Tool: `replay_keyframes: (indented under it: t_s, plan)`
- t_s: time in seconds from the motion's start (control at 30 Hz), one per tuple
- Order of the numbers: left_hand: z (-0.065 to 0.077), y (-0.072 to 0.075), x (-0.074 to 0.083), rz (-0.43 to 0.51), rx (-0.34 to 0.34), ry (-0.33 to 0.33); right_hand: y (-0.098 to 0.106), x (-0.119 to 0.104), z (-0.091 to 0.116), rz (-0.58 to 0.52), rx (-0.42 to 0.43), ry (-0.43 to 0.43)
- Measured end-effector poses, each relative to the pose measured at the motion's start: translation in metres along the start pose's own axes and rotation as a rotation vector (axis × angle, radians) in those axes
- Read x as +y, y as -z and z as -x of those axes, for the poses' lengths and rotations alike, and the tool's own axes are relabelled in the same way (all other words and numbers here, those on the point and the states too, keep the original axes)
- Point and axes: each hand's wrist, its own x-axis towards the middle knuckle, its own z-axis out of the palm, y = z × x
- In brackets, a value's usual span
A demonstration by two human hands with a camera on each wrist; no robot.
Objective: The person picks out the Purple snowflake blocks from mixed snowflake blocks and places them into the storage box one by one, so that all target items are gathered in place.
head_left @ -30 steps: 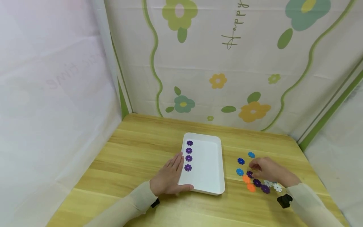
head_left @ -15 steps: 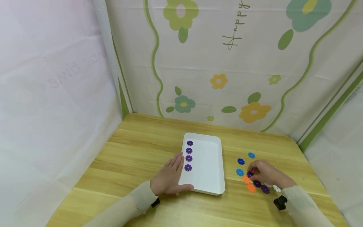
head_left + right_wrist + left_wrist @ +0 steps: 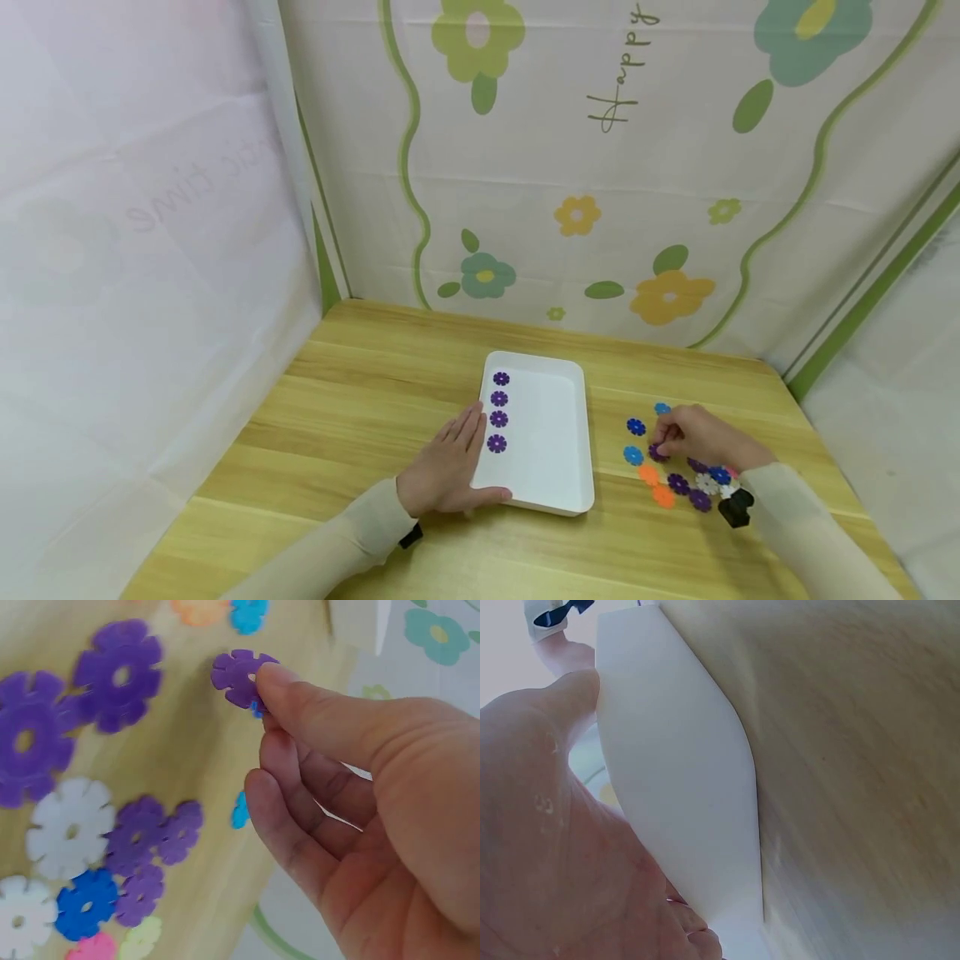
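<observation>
Between thumb and fingers, my right hand [image 3: 708, 437] pinches a purple snowflake building disc [image 3: 238, 679], a flat notched round with a center hole. It is raised over the table, to the right of the white tray [image 3: 543, 496]. My left hand [image 3: 446, 468] lies along the tray's left edge, its fingers straight and its thumb at the near corner. Seen from the left wrist, the palm [image 3: 555, 847] is against the tray's outer wall. Inside the tray, several purple discs, such as the nearest disc [image 3: 497, 443], form a column down the left side.
Around the right hand lie loose discs: an orange disc [image 3: 663, 497], a dark blue disc [image 3: 636, 427], a light blue disc [image 3: 633, 455], a white disc [image 3: 71, 829], a pink disc [image 3: 91, 947] and several purple ones. A printed cloth wall [image 3: 517, 150] rises behind the wooden table [image 3: 360, 400].
My right hand has closed on the purple disc and lifted it slightly off the pile, uncovering more discs near the wrist. The left hand and tray have stayed put.
</observation>
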Motion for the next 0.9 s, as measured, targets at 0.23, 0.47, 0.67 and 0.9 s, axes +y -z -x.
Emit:
replay_keyframes:
  t_s: [0.23, 0.47, 0.67, 0.9]
  plan:
    - [0.0, 0.0, 0.0, -0.005, 0.0, -0.001, 0.005, -0.029, -0.012, -0.033, -0.004, 0.007]
    - [-0.001, -0.001, 0.0, -0.011, -0.001, 0.0, 0.001, -0.066, -0.028, -0.124, -0.034, 0.105]
    - [-0.002, 0.0, 0.0, -0.016, -0.004, 0.005, -0.012, -0.1, -0.05, -0.162, -0.09, 0.156]
    - [-0.003, 0.0, 0.001, -0.027, -0.017, 0.023, -0.035, -0.141, -0.078, -0.156, -0.178, 0.163]
